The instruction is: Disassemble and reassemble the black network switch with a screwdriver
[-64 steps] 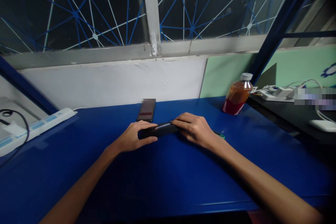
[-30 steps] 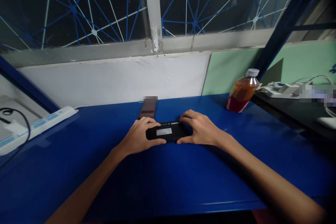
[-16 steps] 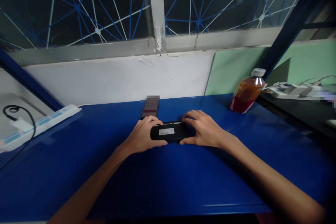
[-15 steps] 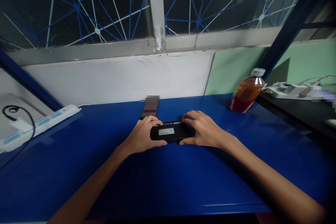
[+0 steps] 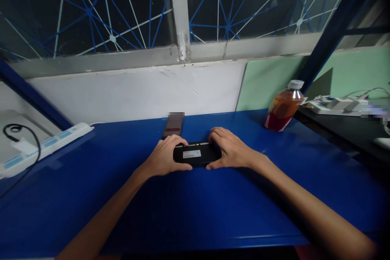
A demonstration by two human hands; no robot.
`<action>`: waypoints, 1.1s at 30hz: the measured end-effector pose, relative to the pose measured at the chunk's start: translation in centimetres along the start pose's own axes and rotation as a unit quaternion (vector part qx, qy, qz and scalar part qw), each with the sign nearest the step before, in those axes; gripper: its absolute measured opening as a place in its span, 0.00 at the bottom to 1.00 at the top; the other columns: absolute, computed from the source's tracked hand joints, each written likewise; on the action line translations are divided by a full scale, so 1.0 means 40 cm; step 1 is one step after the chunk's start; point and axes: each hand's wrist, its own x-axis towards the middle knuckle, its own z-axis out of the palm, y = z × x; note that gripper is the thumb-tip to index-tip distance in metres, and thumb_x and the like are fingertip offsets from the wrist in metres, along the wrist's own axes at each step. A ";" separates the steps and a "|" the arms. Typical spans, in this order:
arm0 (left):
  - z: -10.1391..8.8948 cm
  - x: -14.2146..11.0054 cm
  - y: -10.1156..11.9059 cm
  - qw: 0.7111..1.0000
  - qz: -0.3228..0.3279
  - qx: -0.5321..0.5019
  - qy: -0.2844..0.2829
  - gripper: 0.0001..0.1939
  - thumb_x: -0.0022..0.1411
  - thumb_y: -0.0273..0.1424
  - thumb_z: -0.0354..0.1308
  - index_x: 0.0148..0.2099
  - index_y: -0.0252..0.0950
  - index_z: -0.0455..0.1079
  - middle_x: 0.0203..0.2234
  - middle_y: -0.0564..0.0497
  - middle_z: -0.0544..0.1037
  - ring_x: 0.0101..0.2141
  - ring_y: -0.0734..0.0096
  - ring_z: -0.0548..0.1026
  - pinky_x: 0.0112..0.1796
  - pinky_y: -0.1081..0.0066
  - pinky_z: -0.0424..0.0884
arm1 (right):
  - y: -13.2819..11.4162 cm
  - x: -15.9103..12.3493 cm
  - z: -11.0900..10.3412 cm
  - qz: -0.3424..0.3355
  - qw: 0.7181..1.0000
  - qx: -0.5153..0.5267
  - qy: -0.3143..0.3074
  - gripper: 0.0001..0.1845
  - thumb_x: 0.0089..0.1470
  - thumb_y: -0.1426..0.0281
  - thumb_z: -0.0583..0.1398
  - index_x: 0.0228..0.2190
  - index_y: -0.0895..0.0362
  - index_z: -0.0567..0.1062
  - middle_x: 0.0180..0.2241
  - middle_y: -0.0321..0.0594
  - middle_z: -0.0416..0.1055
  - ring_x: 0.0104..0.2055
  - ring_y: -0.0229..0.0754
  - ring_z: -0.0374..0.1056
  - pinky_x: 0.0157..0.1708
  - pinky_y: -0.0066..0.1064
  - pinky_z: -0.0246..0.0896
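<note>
One flat black box (image 5: 207,156) is held near the middle of one blue table (image 5: 189,207). The left hand (image 5: 167,155) grips one end and the right hand (image 5: 229,149) grips the other, each with its thumb on the near side and its fingers on the far side. One white label (image 5: 191,154) and one small yellow mark (image 5: 198,144) show on the box. It is hard to tell if the box touches the table. One phone (image 5: 172,126) lies flat just behind the left hand. One bottle (image 5: 282,109) with one white cap (image 5: 295,84) stands to the right, near the back. One long white power strip (image 5: 50,147) lies on the left, with one black cord (image 5: 38,152) by it. Behind the table are one green board (image 5: 271,79) and two dark window panes (image 5: 131,12).
</note>
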 end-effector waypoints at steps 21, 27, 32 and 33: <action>-0.012 -0.004 -0.022 0.998 0.017 -0.001 -0.056 0.34 0.46 0.55 0.62 0.55 0.52 0.67 0.51 0.51 0.66 0.51 0.52 0.64 0.49 0.54 0.60 | 0.002 0.005 -0.010 0.035 0.997 0.042 -0.047 0.36 0.33 0.42 0.65 0.35 0.57 0.68 0.37 0.46 0.67 0.44 0.53 0.62 0.43 0.43 0.58; -0.015 0.000 -0.005 0.998 -0.004 -0.015 -0.064 0.33 0.44 0.50 0.66 0.52 0.49 0.67 0.49 0.49 0.67 0.49 0.51 0.66 0.47 0.53 0.61 | -0.004 0.006 -0.020 0.054 0.994 0.062 -0.075 0.36 0.34 0.44 0.66 0.36 0.58 0.68 0.39 0.46 0.67 0.44 0.52 0.63 0.43 0.41 0.59; -0.015 0.000 -0.014 0.998 0.008 0.005 -0.059 0.35 0.43 0.54 0.64 0.54 0.51 0.66 0.50 0.49 0.67 0.49 0.50 0.65 0.48 0.51 0.60 | -0.006 0.010 -0.027 0.065 0.990 0.086 -0.090 0.35 0.33 0.44 0.67 0.35 0.57 0.67 0.36 0.43 0.67 0.39 0.48 0.63 0.37 0.38 0.60; -0.015 -0.001 -0.016 0.998 0.012 0.008 -0.060 0.36 0.43 0.54 0.64 0.55 0.52 0.66 0.50 0.50 0.67 0.49 0.50 0.66 0.48 0.52 0.60 | -0.005 0.009 -0.026 0.064 0.990 0.090 -0.092 0.35 0.33 0.44 0.67 0.35 0.57 0.67 0.36 0.43 0.67 0.39 0.48 0.63 0.37 0.38 0.60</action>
